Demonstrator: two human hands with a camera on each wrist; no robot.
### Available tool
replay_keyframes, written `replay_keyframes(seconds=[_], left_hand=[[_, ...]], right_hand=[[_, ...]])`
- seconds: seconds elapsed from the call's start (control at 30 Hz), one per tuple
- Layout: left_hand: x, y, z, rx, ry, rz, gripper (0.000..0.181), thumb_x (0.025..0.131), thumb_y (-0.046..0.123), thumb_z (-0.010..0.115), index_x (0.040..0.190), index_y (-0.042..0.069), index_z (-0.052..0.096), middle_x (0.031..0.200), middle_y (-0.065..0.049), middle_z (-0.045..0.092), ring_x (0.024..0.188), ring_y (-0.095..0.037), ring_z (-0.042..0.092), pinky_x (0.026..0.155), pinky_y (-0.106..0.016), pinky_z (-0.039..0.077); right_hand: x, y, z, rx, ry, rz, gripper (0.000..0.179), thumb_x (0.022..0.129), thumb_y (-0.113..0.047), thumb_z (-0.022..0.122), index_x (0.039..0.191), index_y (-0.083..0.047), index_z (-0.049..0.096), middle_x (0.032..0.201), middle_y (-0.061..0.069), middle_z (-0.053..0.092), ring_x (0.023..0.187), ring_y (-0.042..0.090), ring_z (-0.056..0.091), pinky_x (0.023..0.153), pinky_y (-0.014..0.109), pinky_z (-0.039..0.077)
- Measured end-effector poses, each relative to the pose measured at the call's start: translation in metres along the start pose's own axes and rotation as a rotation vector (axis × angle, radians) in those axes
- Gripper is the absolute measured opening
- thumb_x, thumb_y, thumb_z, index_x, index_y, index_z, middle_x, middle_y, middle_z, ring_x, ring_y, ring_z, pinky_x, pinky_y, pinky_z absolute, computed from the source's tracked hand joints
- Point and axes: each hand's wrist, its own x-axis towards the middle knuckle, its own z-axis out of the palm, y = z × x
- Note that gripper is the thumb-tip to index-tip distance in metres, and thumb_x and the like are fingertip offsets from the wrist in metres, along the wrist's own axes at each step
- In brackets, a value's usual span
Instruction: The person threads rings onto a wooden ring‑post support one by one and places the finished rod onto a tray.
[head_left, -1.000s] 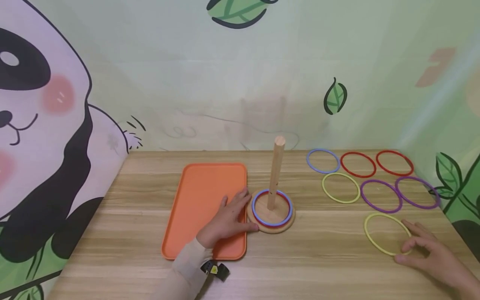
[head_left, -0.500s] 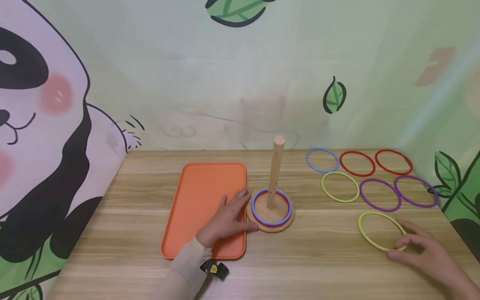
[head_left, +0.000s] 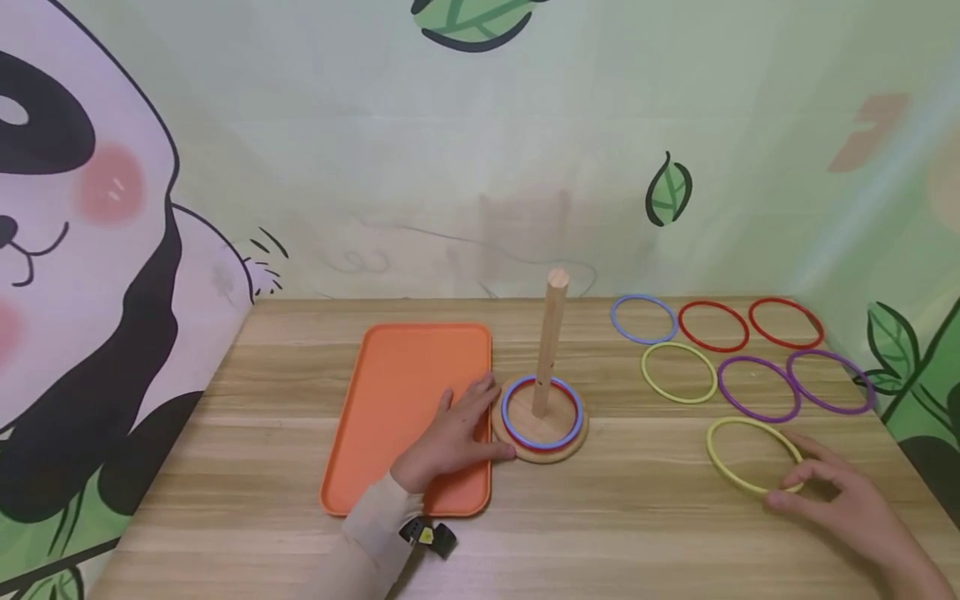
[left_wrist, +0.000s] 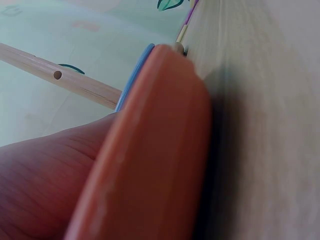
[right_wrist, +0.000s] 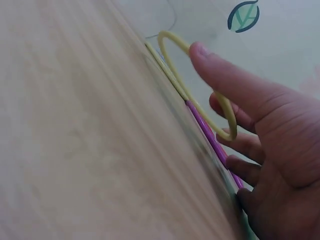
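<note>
In the head view my right hand (head_left: 843, 500) pinches a yellow ring (head_left: 708, 446) by its near right side, between thumb and index finger. The right wrist view shows that ring tilted, raised off the tabletop. My left hand (head_left: 453, 437) lies over the right edge of an orange tray (head_left: 397, 375), its fingers spread. Its thumb and fingertips touch the round wooden base (head_left: 546, 457) of an upright peg (head_left: 551, 342). Around the peg lie a blue ring (head_left: 581, 421) and, beneath it, a red ring. The tray's rim hides much of the left wrist view.
At the table's back right lie several loose rings: a blue ring (head_left: 612, 317), red rings (head_left: 680, 320), a yellow ring (head_left: 643, 367) and purple rings (head_left: 721, 385). A printed wall covering (head_left: 420, 167) rises behind the wooden table (head_left: 637, 533).
My right hand has shifted a little left and away from me, carrying the yellow ring with it. The left hand keeps its place on the tray and base.
</note>
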Motion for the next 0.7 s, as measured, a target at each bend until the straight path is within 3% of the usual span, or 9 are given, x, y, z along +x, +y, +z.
replay_keyframes(seconds=[0.07, 0.17, 0.27, 0.33, 0.43, 0.47, 0.53, 0.6, 0.7], left_hand=[[0.0, 0.0, 0.0, -0.001, -0.003, 0.0, 0.099, 0.09, 0.047, 0.084, 0.163, 0.002, 0.036, 0.174, -0.013, 0.021, 0.162, -0.029, 0.015, 0.127, -0.06, -0.005], [0.001, -0.001, 0.0, 0.0, -0.005, -0.001, 0.099, 0.09, 0.048, 0.083, 0.163, 0.002, 0.036, 0.174, -0.013, 0.021, 0.162, -0.029, 0.015, 0.127, -0.06, -0.005], [0.002, -0.001, 0.0, 0.0, -0.005, 0.0, 0.099, 0.09, 0.048, 0.083, 0.164, 0.002, 0.036, 0.174, -0.013, 0.021, 0.162, -0.028, 0.014, 0.127, -0.06, -0.006], [0.002, 0.0, 0.0, -0.004, -0.005, 0.002, 0.099, 0.09, 0.048, 0.083, 0.164, 0.002, 0.036, 0.174, -0.013, 0.021, 0.162, -0.027, 0.014, 0.127, -0.06, -0.006], [0.002, 0.0, -0.001, -0.008, -0.004, 0.003, 0.099, 0.09, 0.048, 0.083, 0.164, 0.002, 0.036, 0.174, -0.013, 0.02, 0.162, -0.027, 0.014, 0.126, -0.06, -0.006], [0.002, 0.0, -0.001, -0.009, -0.005, 0.003, 0.099, 0.09, 0.048, 0.083, 0.164, 0.002, 0.036, 0.174, -0.013, 0.021, 0.162, -0.027, 0.014, 0.126, -0.06, -0.006], [0.002, 0.0, -0.001, -0.008, -0.006, 0.003, 0.099, 0.09, 0.048, 0.083, 0.164, 0.002, 0.036, 0.174, -0.013, 0.021, 0.162, -0.028, 0.014, 0.126, -0.061, -0.006], [0.002, 0.0, 0.0, -0.009, -0.007, 0.003, 0.099, 0.09, 0.048, 0.083, 0.164, 0.002, 0.036, 0.174, -0.013, 0.021, 0.162, -0.028, 0.014, 0.126, -0.061, -0.006], [0.002, -0.001, 0.001, -0.007, -0.008, 0.002, 0.099, 0.09, 0.049, 0.083, 0.164, 0.003, 0.036, 0.175, -0.012, 0.02, 0.162, -0.027, 0.014, 0.126, -0.06, -0.006]], right_hand=[[0.0, -0.002, 0.001, 0.022, 0.004, 0.016, 0.025, 0.087, -0.016, 0.088, 0.094, 0.0, 0.071, 0.155, -0.031, 0.031, 0.156, 0.048, 0.01, 0.124, 0.056, -0.009], [-0.001, -0.004, 0.001, 0.067, 0.006, 0.031, 0.027, 0.088, -0.014, 0.087, 0.096, 0.005, 0.069, 0.162, -0.025, 0.028, 0.155, 0.053, 0.008, 0.123, 0.062, -0.01], [-0.001, -0.008, 0.001, 0.12, 0.013, 0.046, 0.029, 0.089, -0.01, 0.086, 0.098, 0.008, 0.066, 0.167, -0.017, 0.028, 0.157, 0.046, 0.009, 0.121, 0.065, -0.011], [-0.001, -0.012, 0.001, 0.14, 0.02, 0.054, 0.029, 0.089, -0.01, 0.085, 0.1, 0.009, 0.066, 0.164, -0.021, 0.029, 0.157, 0.036, 0.011, 0.121, 0.067, -0.01], [-0.001, -0.018, 0.002, 0.124, 0.032, 0.037, 0.028, 0.089, -0.01, 0.085, 0.1, 0.008, 0.067, 0.164, -0.023, 0.03, 0.155, 0.031, 0.019, 0.12, 0.071, -0.006], [-0.001, -0.02, 0.002, 0.111, 0.037, 0.027, 0.027, 0.089, -0.011, 0.086, 0.099, 0.007, 0.068, 0.164, -0.023, 0.03, 0.155, 0.024, 0.021, 0.12, 0.073, -0.004], [-0.001, -0.024, 0.002, 0.09, 0.045, 0.004, 0.026, 0.088, -0.011, 0.087, 0.098, 0.004, 0.068, 0.166, -0.023, 0.029, 0.155, 0.028, 0.02, 0.117, 0.077, -0.002], [0.001, -0.027, 0.002, 0.074, 0.057, -0.025, 0.025, 0.086, -0.01, 0.088, 0.096, 0.002, 0.068, 0.167, -0.022, 0.029, 0.154, 0.02, 0.019, 0.116, 0.08, -0.002], [0.002, -0.029, 0.001, 0.061, 0.068, -0.062, 0.023, 0.085, -0.008, 0.088, 0.093, -0.001, 0.068, 0.166, -0.023, 0.031, 0.155, 0.025, 0.017, 0.113, 0.083, -0.001]])
